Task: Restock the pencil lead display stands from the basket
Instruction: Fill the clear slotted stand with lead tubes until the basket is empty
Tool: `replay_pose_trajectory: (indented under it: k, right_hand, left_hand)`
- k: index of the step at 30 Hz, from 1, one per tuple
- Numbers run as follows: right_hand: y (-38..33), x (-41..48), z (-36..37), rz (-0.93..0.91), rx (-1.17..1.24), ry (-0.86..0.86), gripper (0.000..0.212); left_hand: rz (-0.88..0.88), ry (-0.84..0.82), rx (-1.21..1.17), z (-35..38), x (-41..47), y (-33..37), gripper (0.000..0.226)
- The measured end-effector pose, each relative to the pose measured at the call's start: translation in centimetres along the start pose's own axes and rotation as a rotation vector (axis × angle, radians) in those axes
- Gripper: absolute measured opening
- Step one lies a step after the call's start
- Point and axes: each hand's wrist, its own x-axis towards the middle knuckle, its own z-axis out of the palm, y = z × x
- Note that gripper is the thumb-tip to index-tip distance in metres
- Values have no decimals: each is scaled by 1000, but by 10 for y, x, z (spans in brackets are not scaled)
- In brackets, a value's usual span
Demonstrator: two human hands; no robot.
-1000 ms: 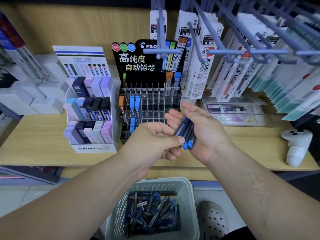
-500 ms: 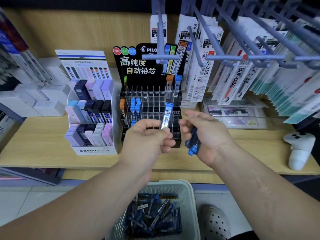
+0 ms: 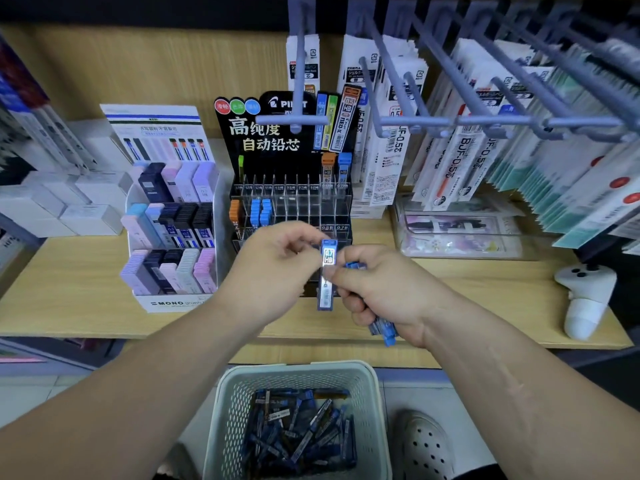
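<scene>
I log: left hand (image 3: 273, 271) pinches one lead tube (image 3: 327, 291), right hand (image 3: 388, 292) grips spares (image 3: 385, 332); twelve-o'clock stand (image 3: 298, 206) mostly unfilled, six-o'clock basket (image 3: 294, 370) well stocked.

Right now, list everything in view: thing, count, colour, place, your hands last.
Single lead case: one, blue, upright between both hands.
Lead case bundle: several, blue, in right grip.
Basket: one, pale, on floor; many blue cases inside.
Pilot stand: one, black and clear, shelf centre; few orange and blue cases.
Mono stand: one, white, left of Pilot stand; pastel and black cases.
Hanging refill packs: many, white, hooks upper right.
Controller: one, white, shelf right.
Left hand: pinches single case.
Right hand: holds bundle, thumb on single case.
</scene>
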Motion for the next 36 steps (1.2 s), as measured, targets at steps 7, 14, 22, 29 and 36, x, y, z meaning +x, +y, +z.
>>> replay_pose_trajectory:
  k: [7,14,22,29,36]
  right_hand:
    - [-3,1,-10,-36,-8,44,9]
    - [-1,-1,-26,-26,137,148,12]
    - [-3,-2,-29,-53,168,127,14]
    - [-1,-2,-30,-48,176,115,13]
    - [-2,0,-28,-52,205,112,13]
  left_hand:
    - [69,78,-67,8,1,10,11]
    - [298,267,92,-4,49,40,23]
    - [421,245,296,10,99,49,15]
    - [426,217,506,7,114,55,4]
    - [521,191,641,11,110,45,4]
